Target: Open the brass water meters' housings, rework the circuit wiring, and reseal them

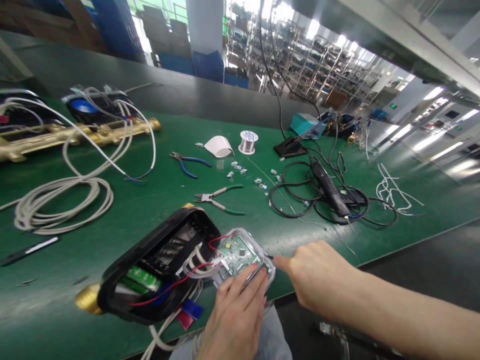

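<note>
A green circuit board (240, 252) sits in a clear plastic case (270, 272) at the bench's front edge. My left hand (240, 310) holds this case, its fingers laid over the board and its thumb hidden. A narrow dark strip shows between those fingers; I cannot tell what it is. Closed in a fist, my right hand (311, 275) grips a thin dark-tipped tool (269, 257), mostly hidden, whose tip is at the case's right edge. Red and white wires link the board to an open black housing (120, 265) with a green battery (140, 280) inside and a brass fitting (89, 299).
Behind the case lie green-handled pliers (221, 200), blue-handled cutters (191, 162), a solder spool (248, 142) and several small clear parts (236, 166). A black corded tool (328, 187) lies right. Coiled grey cable (63, 200), a pen (30, 250) and brass meter bodies (112, 130) occupy the left.
</note>
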{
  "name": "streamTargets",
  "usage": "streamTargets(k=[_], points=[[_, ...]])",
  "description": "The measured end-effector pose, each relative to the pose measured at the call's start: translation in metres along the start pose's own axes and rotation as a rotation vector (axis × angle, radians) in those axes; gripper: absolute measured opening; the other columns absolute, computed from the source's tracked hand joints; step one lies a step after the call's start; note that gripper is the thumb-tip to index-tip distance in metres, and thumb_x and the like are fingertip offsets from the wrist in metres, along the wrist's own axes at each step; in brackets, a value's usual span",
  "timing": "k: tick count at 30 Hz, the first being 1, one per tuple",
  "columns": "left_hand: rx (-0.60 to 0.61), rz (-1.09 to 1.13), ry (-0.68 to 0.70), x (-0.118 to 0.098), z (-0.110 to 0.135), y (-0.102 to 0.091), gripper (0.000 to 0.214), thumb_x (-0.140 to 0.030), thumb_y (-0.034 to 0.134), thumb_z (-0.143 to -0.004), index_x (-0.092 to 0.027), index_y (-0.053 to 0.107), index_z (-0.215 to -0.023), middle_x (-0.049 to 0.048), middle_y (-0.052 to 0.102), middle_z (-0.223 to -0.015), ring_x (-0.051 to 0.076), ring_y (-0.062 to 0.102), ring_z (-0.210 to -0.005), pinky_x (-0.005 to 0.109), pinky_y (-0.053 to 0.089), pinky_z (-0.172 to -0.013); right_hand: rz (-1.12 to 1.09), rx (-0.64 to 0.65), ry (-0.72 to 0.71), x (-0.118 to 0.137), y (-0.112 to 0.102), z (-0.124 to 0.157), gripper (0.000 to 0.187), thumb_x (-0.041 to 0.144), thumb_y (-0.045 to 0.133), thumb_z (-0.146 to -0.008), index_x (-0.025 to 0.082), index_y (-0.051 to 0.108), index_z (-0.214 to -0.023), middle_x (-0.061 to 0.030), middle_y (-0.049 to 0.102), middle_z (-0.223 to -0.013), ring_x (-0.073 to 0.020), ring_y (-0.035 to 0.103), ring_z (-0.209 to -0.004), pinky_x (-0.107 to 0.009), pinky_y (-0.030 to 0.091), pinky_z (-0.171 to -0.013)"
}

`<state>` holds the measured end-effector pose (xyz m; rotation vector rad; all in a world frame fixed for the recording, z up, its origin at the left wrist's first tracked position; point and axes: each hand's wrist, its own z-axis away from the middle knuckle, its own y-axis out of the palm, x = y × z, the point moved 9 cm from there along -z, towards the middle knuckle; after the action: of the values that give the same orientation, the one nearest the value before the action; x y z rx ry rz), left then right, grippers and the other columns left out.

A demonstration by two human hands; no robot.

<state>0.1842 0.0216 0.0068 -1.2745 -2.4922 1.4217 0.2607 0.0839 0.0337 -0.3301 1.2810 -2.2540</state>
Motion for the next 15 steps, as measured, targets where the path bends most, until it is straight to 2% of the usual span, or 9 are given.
streamTargets(k=[3,6,8,11,13,15], points=[[0.027,0.002,0.010,0.000,0.000,0.002,0.033,-0.011,0.047,-0.086,-0.016,0.063,-0.115,0.0006,0.068,-0.116,0.016,0.052,-0.114,0.027,0.035,-0.087,-0.158,-0.042,-0.080,-0.020,-0.002,-0.004,0.027,0.016,0.052,-0.082,0.023,0.073,-0.098,-0.0083,0.073,-0.082,-0.0203,0.068,-0.071,-0.026,0.039,-0.058],[0.038,-0.002,0.014,-0.001,-0.001,0.002,0.033,-0.011,0.047,-0.086,-0.017,0.063,-0.114,-0.0008,0.069,-0.115,0.015,0.053,-0.114,0.027,0.034,-0.086,-0.474,-0.057,-0.173,-0.044,0.000,-0.009,0.030,0.018,0.049,-0.086,0.023,0.071,-0.105,-0.0045,0.073,-0.089,-0.0149,0.065,-0.073,-0.023,0.040,-0.061],[0.030,-0.005,0.009,-0.001,-0.001,0.001,0.033,-0.010,0.047,-0.085,-0.017,0.063,-0.114,-0.0016,0.069,-0.114,0.015,0.053,-0.113,0.027,0.034,-0.086,-0.676,-0.010,-0.165,-0.058,0.011,-0.013,0.029,0.022,0.051,-0.087,0.020,0.071,-0.107,-0.0018,0.072,-0.078,-0.0104,0.058,-0.062,-0.021,0.036,-0.055],[0.037,-0.005,0.002,0.000,-0.001,0.003,0.034,-0.011,0.047,-0.086,-0.017,0.063,-0.114,-0.0015,0.069,-0.115,0.015,0.053,-0.113,0.028,0.034,-0.086,-0.884,0.054,-0.136,-0.069,0.034,-0.018,0.030,0.031,0.053,-0.087,0.020,0.071,-0.108,0.0029,0.062,-0.058,-0.0068,0.041,-0.048,-0.019,0.027,-0.046],[0.045,0.003,-0.008,0.000,0.001,0.006,0.033,-0.011,0.046,-0.086,-0.018,0.063,-0.115,-0.0017,0.068,-0.116,0.015,0.053,-0.113,0.028,0.033,-0.086,-0.955,0.045,-0.138,-0.074,0.047,-0.020,0.032,0.037,0.053,-0.087,0.019,0.071,-0.108,0.0023,0.064,-0.062,-0.0068,0.042,-0.049,-0.018,0.029,-0.046],[0.022,0.015,-0.026,0.001,0.003,0.007,0.033,-0.011,0.044,-0.088,-0.018,0.063,-0.114,-0.0013,0.068,-0.115,0.015,0.052,-0.113,0.029,0.033,-0.087,-0.994,0.006,-0.140,-0.078,0.058,-0.021,0.036,0.042,0.052,-0.087,0.019,0.070,-0.108,-0.0009,0.070,-0.077,-0.0089,0.052,-0.058,-0.019,0.037,-0.052]])
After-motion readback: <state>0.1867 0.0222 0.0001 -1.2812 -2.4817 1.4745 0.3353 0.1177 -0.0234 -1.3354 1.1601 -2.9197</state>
